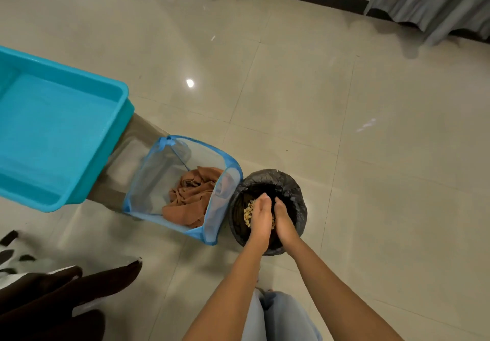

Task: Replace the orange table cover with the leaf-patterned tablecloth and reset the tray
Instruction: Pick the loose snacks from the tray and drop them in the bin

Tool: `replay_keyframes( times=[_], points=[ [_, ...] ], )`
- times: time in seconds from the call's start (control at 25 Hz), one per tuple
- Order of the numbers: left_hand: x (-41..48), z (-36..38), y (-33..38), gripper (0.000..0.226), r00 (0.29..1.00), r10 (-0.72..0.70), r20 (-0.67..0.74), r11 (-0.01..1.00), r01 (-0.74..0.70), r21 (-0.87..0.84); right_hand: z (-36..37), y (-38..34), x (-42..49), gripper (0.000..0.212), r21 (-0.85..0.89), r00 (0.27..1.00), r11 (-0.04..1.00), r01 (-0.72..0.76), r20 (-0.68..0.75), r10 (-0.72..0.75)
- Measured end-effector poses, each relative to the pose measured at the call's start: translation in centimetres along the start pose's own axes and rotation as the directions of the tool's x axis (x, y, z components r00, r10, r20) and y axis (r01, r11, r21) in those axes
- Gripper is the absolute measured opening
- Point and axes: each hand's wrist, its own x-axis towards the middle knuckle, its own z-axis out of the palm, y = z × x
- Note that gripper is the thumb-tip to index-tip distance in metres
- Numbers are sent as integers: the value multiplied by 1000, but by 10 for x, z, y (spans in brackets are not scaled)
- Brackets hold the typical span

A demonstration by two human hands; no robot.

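Tiled floor (pixel 371 128), wide room rightward. Left hand (pixel 261 214), right hand (pixel 284 218) palm to palm over black-lined bin (pixel 287 181), fingers straight, gripping nothing; mesh hamper (pixel 159 181) against bin's left rim.

A black-lined bin (pixel 267 175) is standing just beside a blue mesh hamper (pixel 155 181) on the glossy tiled floor (pixel 358 128), a grey curtain (pixel 437 1) hanging beyond.

Home interior: tiled floor (pixel 318 102), grey curtain (pixel 437 1), mesh laundry hamper (pixel 148 181).

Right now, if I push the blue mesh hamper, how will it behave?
Probably light: the mesh hamper has thin see-through walls and holds a crumpled orange cloth. It would likely slide on the glossy tiles; its soft sides may buckle.
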Motion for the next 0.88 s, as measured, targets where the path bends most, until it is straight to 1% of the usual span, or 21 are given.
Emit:
replay_keyframes(
  times=[0.04, 0.08, 0.12, 0.2, 0.28, 0.36, 0.4, 0.48, 0.52, 0.64, 0.72, 0.8, 0.88],
  points=[
    [-14, -4, 9, 43, 1000, -1, 30, 1000, 0, 21, 6, -24, -22, 48, 42, 1000, 999, 22, 0, -22],
    [-36, -10, 21, 44, 998, 26, 64, 998, -30, 63, 12, -49, -46, 40, 61, 999, 997, 43, 11, -44],
    [-55, -18, 35, 44, 995, 53, 85, 996, -59, 67, 18, -70, -67, 36, 65, 997, 995, 70, 39, -72],
    [-88, -40, 68, 40, 993, 106, 59, 994, -108, 34, 24, -113, -113, 36, 6, 987, 990, 141, 73, -142],
    [-132, -69, 103, 31, 989, 144, -24, 989, -145, -40, 32, -159, -162, 38, -72, 969, 970, 232, 101, -224],
    [-172, -103, 130, 29, 973, 199, -115, 976, -208, -67, 47, -195, -212, 34, -118, 941, 937, 330, 122, -316],
    [-191, -122, 141, 29, 958, 229, -171, 969, -242, -56, 57, -209, -231, 36, -148, 928, 919, 364, 137, -346],
    [-226, -165, 154, 25, 919, 267, -290, 952, -298, -67, 86, -228, -268, 38, -216, 897, 878, 428, 217, -384],
    [-242, -184, 157, 23, 903, 269, -335, 945, -315, -92, 101, -234, -284, 35, -240, 875, 852, 466, 270, -402],
    [-286, -245, 161, 20, 865, 264, -427, 909, -371, -191, 153, -244, -326, 28, -299, 817, 781, 548, 389, -425],
    [-315, -297, 157, 18, 828, 253, -501, 873, -418, -251, 201, -246, -354, 23, -305, 761, 732, 609, 487, -429],
    [-341, -352, 151, 18, 781, 239, -577, 841, -463, -278, 254, -246, -381, 25, -336, 733, 697, 634, 547, -403],
    [-363, -413, 139, 17, 731, 195, -654, 806, -499, -318, 314, -242, -412, 28, -359, 697, 657, 663, 615, -368]
  ],
)
